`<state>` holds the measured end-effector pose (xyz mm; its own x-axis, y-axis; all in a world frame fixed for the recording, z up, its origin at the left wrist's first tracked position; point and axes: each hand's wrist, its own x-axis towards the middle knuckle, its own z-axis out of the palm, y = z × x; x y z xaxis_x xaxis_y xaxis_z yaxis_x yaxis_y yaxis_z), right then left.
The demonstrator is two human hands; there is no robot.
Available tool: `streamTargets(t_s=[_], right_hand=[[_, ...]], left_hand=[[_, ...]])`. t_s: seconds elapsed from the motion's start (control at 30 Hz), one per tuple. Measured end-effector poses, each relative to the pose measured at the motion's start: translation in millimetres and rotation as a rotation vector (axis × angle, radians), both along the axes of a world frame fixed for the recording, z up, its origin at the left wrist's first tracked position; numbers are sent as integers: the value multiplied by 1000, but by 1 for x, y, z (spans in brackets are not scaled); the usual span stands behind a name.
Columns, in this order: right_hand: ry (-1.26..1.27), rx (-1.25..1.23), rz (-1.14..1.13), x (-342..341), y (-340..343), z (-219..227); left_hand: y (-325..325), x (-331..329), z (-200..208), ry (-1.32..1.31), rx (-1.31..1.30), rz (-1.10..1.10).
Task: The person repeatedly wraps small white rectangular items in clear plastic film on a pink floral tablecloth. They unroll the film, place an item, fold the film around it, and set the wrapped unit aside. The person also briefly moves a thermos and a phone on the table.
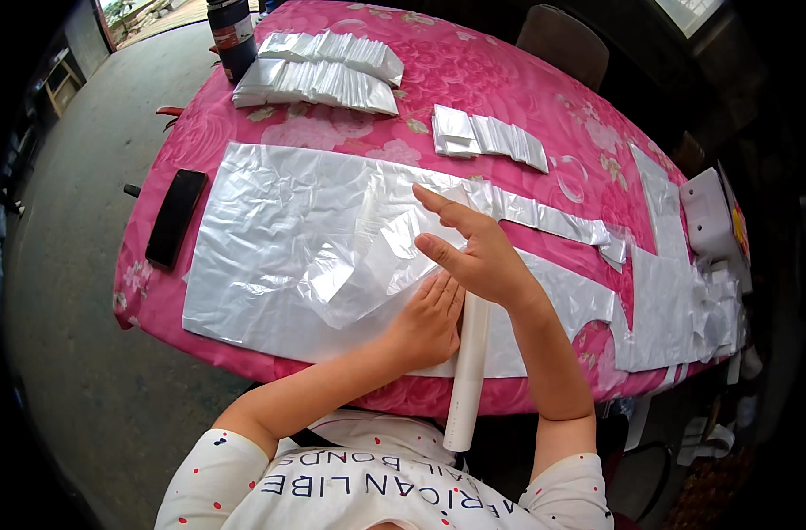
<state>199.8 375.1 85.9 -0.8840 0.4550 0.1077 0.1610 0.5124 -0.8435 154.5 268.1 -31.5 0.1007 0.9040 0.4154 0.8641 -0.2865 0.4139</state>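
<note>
My left hand [428, 325] lies flat on a large stack of silvery clear plastic bags [253, 230], its fingers pointing away from me and its edge beside a white tube [467, 380]. Over the tube's far part hovers my right hand [478, 256], thumb and fingers apart, with nothing visible in it; it hides that part of the tube. The tube's near end sticks out past the table edge toward me. A loose, crumpled piece of clear plastic film [341, 283] lies on the stack just beyond my left hand.
Two rows of folded plastic bags [319, 75] lie at the far left beside a dark bottle [232, 40]; a shorter row [487, 137] is right of them. A black phone [177, 219] rests at left. More plastic sheets [664, 305] and a white container [710, 212] occupy the right end.
</note>
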Motion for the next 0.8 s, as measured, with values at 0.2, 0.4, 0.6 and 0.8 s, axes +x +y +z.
streamTargets(t_s=[0.2,0.4,0.6,0.8], right_hand=[[-54,192,-112,14,3,-38],[-154,313,-133,6,-7,-43],[-239,583,-24,-19,-52,-67],[-277,276,-100,-23,-41,-66]], left_hand=[[-13,-5,15,18,89,-11],[-68,-52,28,-224,91,-170],[-106,-99,31,-52,36,197],[-112,-113,25,53,-90,226]])
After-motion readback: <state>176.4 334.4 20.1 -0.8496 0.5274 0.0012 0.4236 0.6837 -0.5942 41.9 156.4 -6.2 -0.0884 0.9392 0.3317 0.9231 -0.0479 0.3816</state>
